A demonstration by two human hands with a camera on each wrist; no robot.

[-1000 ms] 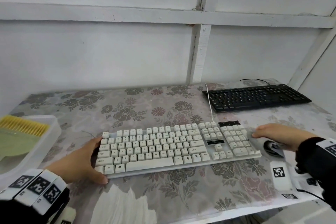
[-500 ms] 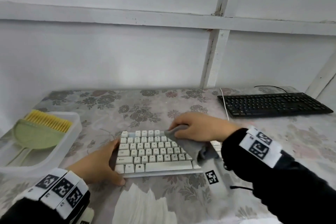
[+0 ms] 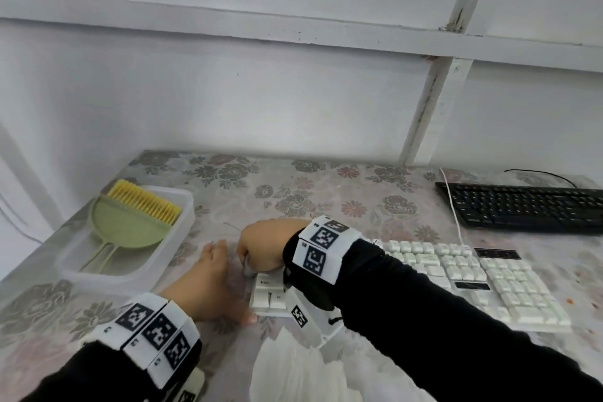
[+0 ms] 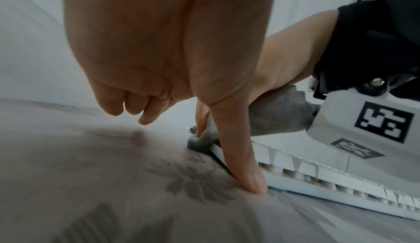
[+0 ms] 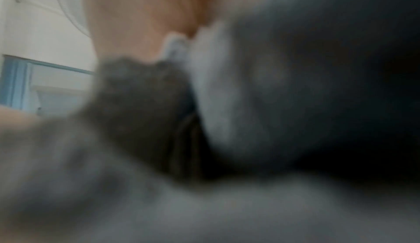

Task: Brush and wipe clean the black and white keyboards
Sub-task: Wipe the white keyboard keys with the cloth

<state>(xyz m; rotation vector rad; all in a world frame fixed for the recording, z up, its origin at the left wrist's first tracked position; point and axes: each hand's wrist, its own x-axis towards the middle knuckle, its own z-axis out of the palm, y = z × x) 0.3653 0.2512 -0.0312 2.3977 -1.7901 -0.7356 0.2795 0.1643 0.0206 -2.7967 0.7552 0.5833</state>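
Observation:
The white keyboard (image 3: 456, 274) lies across the floral table, with its left end under my right hand (image 3: 264, 248). That hand grips a grey cloth (image 3: 248, 268) and presses it onto the keyboard's far left corner. The left wrist view shows the cloth (image 4: 277, 115) bunched under my right palm and folded over the keyboard (image 4: 318, 180) edge. My left hand (image 3: 208, 284) rests on the table beside that end. Its thumb (image 4: 238, 157) lies straight against the keyboard's side, and the other fingers hang loosely curled. The black keyboard (image 3: 528, 209) sits at the back right. Only blurred cloth (image 5: 159, 193) shows in the right wrist view.
A clear plastic tray (image 3: 130, 277) at the left holds a yellow-bristled brush (image 3: 143, 202) and a green dustpan (image 3: 127, 228). Crumpled white paper (image 3: 293, 365) lies at the near edge. A white cable (image 3: 453, 206) runs past the black keyboard. A wall stands close behind the table (image 3: 326, 192).
My right hand has swept the cloth leftward across the white keyboard, from its right end to its far left corner. My left hand has stayed at the left end.

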